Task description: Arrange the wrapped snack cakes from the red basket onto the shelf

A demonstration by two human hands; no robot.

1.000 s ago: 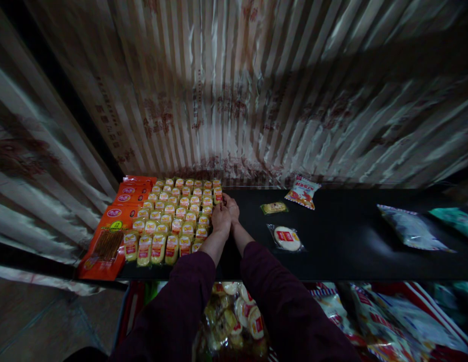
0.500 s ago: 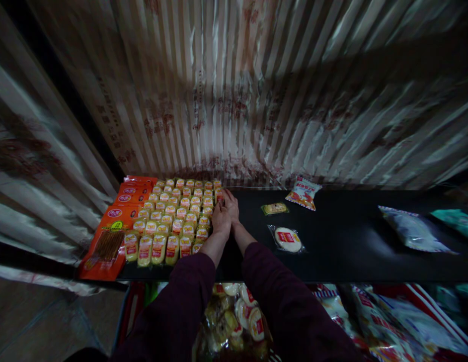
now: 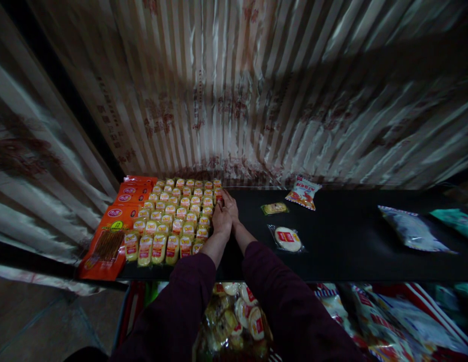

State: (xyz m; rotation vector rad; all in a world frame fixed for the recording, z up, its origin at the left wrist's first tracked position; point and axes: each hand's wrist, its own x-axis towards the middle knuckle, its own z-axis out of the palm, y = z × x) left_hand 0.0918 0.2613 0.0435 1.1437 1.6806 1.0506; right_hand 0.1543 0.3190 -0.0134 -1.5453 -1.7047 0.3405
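Several rows of small wrapped cakes with red and yellow labels stand close together on a black shelf. At the back right end of these rows, my left hand is closed against a wrapped cake. My right hand lies along the right side of that same cake, its fingers bent over the edge. The hands touch each other, and their fingertips are partly hidden. To the right lie a flat wrapped cake, a round white wrapped cake and a small snack bag.
Orange snack packs overlap at the shelf's left end. Farther right lie a pale bag and a teal bag. Below the front edge are round wrapped cakes and bins of bagged snacks. A striped curtain hangs behind.
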